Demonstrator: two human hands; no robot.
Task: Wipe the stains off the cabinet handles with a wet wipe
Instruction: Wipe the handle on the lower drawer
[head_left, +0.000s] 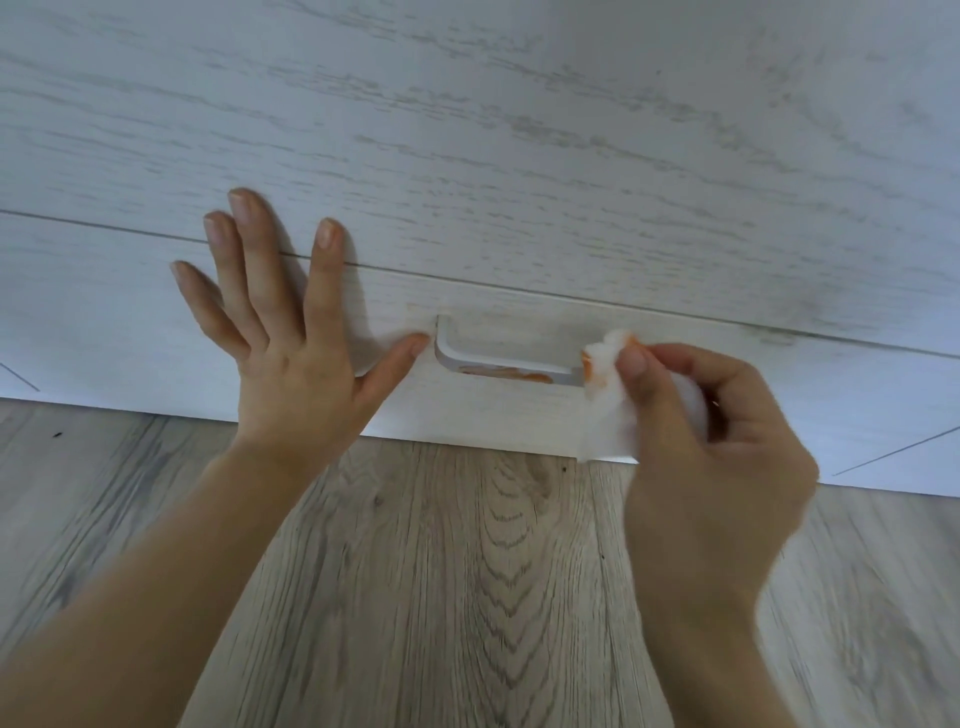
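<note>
1. Two hands are at work: the left hand (283, 332) lies flat, fingers straight, on the cabinet front (519, 171), at nine o'clock of the handle (506, 364); the right hand (696, 431) pinches the wet wipe (610, 395) against the handle's three o'clock end.
2. Orange stain (501, 373) remains mid-handle; the already orange wipe may smear it.
3. Loose wipe may slip from the pinch.

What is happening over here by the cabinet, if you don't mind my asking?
A person is wiping a cabinet handle. The left hand rests flat, fingers spread, on the cabinet front beside the handle. The right hand pinches a white wet wipe against the handle's right end; the wipe already shows orange marks. An orange stain remains along the handle's middle.
</note>
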